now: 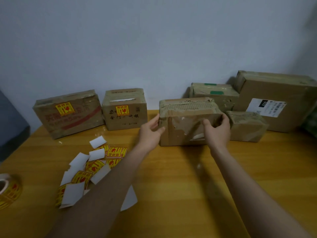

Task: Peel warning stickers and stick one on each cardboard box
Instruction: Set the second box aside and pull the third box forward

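A taped cardboard box (183, 122) stands on the wooden table (171, 177) at centre, with no sticker visible on it. My left hand (151, 131) grips its left edge. My right hand (217, 129) grips its right front corner. Two boxes at the back left, one wide (68, 114) and one smaller (125, 109), each carry a yellow and red warning sticker on the front. A loose pile of warning stickers and white backing papers (92, 167) lies at the left, partly hidden by my left forearm.
A roll of warning stickers (7, 189) sits at the left table edge. At the back right stand a box with green tape (214, 94), a small taped box (247, 126) and a large box with a shipping label (274, 100). A wall runs behind the boxes.
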